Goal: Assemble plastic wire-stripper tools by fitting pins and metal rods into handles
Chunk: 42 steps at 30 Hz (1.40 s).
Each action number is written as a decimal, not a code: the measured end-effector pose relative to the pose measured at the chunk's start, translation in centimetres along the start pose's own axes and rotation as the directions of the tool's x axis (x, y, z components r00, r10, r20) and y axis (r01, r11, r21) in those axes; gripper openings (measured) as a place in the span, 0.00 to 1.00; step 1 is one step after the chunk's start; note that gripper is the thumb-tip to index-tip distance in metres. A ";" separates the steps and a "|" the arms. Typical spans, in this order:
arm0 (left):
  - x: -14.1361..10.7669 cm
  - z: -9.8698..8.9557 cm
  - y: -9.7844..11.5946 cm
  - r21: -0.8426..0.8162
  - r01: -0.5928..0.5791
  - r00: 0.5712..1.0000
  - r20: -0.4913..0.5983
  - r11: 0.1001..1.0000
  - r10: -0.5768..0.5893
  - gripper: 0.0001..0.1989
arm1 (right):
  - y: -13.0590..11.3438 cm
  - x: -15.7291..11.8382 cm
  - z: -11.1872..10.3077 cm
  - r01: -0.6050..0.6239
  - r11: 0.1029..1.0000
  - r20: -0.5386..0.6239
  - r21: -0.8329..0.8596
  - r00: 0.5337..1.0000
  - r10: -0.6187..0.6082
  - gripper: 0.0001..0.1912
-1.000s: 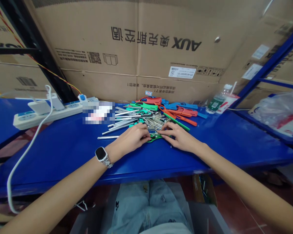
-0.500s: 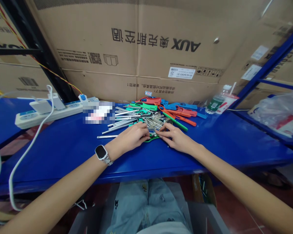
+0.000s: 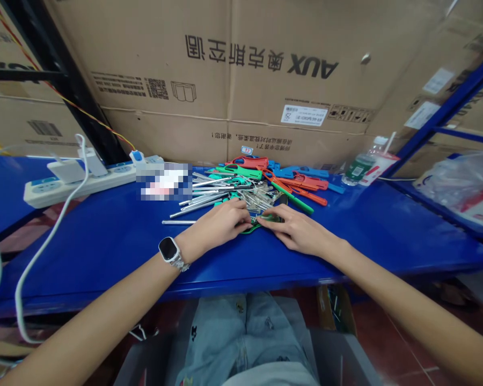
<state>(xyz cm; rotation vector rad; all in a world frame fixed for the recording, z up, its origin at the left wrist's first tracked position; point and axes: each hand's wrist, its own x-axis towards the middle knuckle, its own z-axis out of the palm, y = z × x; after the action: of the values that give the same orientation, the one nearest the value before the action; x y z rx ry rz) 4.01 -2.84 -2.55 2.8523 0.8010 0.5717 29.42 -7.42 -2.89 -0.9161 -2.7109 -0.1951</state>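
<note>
My left hand (image 3: 230, 221), with a watch (image 3: 169, 250) on its wrist, has its fingers closed on the left side of a green lighter handle shell (image 3: 251, 230) low over the table. From the other side my right hand (image 3: 298, 228) pinches small parts at the same shell. A clear piece shows by its fingers, but the fine details are hidden. Just beyond both hands lies a pile of silver metal lighter tubes (image 3: 203, 200) and clear lighter inner parts (image 3: 261, 197). Behind the pile are green (image 3: 243, 171), red (image 3: 249, 162) and blue (image 3: 301, 172) lighter handles.
A white power strip (image 3: 44, 194) with chargers and a white cable (image 3: 50, 268) occupies the left side of the blue table (image 3: 124, 252). A bottle (image 3: 356, 170) and a cup (image 3: 380, 167) stand back right, near a plastic bag (image 3: 459, 185). Cardboard (image 3: 145, 43) rises behind.
My right fingers have shifted slightly at the green shell, and a clear piece now shows beside them. My left hand stays closed in place. The view has moved a little.
</note>
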 end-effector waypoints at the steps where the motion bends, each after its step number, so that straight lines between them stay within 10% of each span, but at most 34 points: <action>1: -0.1 0.1 -0.1 -0.018 0.007 1.000 -0.005 1.000 -0.007 0.09 | 0.0 0.0 0.0 -0.001 1.000 0.002 0.006 1.000 0.001 0.23; 42: -0.7 0.3 -0.2 0.057 -0.170 0.985 -0.019 0.984 0.171 0.16 | 1.5 3.5 -1.8 -0.227 0.966 0.166 0.127 0.965 0.205 0.07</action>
<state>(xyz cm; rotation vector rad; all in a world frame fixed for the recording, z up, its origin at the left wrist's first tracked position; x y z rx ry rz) 3.48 -3.02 -3.06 2.9901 0.5880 0.6148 28.06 -4.64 -0.06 -1.2173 -2.6879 0.1194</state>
